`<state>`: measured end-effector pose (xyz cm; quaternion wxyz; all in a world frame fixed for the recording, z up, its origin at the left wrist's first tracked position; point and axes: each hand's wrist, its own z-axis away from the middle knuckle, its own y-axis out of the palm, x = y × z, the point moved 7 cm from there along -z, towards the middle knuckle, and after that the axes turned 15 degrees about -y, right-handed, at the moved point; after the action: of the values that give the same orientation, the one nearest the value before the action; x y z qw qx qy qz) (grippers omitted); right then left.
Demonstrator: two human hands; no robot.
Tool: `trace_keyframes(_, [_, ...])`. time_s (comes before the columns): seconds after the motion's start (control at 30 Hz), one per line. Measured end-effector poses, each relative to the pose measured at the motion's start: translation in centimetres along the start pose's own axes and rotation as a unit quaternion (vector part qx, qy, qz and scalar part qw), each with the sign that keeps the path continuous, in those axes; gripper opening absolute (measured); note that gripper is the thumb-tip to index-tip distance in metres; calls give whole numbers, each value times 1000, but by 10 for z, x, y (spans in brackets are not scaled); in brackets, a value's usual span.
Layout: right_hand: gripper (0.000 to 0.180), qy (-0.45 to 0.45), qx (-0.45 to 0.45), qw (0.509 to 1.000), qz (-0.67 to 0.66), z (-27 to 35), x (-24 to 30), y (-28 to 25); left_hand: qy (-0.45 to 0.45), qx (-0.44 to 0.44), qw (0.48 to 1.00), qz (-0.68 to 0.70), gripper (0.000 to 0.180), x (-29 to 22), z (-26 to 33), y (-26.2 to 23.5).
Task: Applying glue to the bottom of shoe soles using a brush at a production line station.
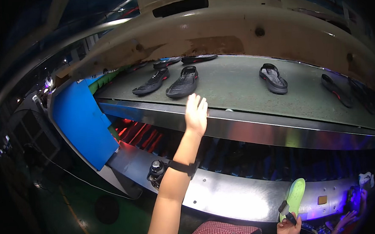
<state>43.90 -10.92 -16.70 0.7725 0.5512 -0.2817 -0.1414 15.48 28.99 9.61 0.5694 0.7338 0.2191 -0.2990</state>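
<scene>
My left hand [196, 114] reaches over the metal front edge of the conveyor belt [237, 87], fingers stretched out and holding nothing. Just beyond its fingertips lies a black shoe sole [183, 83]; whether they touch, I cannot tell. A second black sole [152, 83] rests to the left of it. At the lower right, my right hand [289, 228] is closed round the black handle of what looks like a brush [284, 207]. The brush head overlaps a lime-green shoe sole [295, 195] by the metal ledge; how the green sole is supported is unclear.
More soles, including one upturned black sole [273, 78], lie along the belt beneath a beige machine hood [233, 25]. A dark bottle [157, 170] stands on the metal ledge [238, 195]. A blue panel [84, 122] flanks the left. Another person's hand [348, 218] shows at lower right.
</scene>
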Motion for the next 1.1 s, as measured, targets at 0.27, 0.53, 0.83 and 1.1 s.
trace_keyframes(0.27, [52,-16,45,999,-20,-9,0,7,452,-29,545,-706,39,72,77,68])
trace_keyframes(0.53, [51,59,74,988,-121,-6,-4,-7,484,-106,577,-649,34,85,70,59])
trace_keyframes(0.83, [58,25,70,992,-106,-20,-6,-36,489,-88,572,-653,32,86,71,60])
trace_keyframes(1.1, [56,31,122,983,-131,-18,-9,-16,499,-87,564,-652,32,91,64,62])
